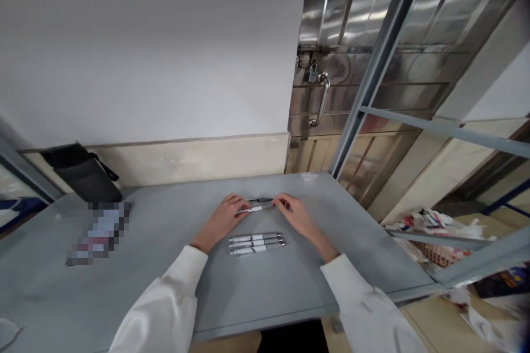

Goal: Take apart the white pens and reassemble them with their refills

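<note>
Our left hand (223, 219) and right hand (295, 215) pinch one white pen (253, 209) by its ends at twelve o'clock on the grey table (165, 265); three more white pens (256, 243) lie together just below, toward six o'clock.

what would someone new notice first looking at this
Two hands in the middle of the grey table: the left hand and right hand hold a white pen between them by its ends. Just nearer lie three more white pens side by side. A dark bag leans at the far left wall.
</note>
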`<state>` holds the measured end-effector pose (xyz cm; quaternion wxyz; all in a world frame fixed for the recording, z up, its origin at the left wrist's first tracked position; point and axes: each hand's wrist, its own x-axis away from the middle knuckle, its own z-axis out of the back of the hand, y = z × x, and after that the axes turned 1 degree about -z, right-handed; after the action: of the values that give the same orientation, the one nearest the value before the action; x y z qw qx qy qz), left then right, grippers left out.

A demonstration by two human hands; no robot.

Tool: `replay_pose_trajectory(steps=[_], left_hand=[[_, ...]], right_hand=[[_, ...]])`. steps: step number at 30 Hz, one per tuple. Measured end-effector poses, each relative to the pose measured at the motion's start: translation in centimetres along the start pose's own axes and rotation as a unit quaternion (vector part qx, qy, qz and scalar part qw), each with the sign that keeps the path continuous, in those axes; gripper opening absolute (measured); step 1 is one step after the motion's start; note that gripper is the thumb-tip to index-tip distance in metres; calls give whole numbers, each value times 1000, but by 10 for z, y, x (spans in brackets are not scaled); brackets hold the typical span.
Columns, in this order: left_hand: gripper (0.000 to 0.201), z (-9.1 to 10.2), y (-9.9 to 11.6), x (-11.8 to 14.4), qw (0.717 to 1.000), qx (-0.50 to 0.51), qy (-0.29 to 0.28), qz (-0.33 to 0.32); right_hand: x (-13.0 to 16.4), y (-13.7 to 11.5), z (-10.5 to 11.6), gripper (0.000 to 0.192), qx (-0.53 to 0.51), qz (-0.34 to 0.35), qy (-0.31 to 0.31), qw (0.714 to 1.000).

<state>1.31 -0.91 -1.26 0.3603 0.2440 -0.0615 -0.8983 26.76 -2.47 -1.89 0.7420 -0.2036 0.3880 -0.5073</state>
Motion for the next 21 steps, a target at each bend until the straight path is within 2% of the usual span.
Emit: replay_pose_trajectory(steps=[3,5,11,14,17,21], left_hand=[[20,1,5,-2,1000,-1,23,10],[24,2,8,-3,999,10,43,17],[28,2,11,-3,993,59,92,47],[30,2,13,-3,994,50,83,42],[29,2,16,-5,998,27,60,22],[31,-2,18,-7,998,2,44,33]], right_hand=[[-5,-5,0,23,49,52,56,996],[-11,-9,-1,20,80,87,61,991],[-31,-9,-12,27,98,117,-39,988],[-31,-3,-18,34,96,108,-38,989],[-26,4,-20,35,89,92,-35,991],[-22,5,-21,33,94,79,-31,992]])
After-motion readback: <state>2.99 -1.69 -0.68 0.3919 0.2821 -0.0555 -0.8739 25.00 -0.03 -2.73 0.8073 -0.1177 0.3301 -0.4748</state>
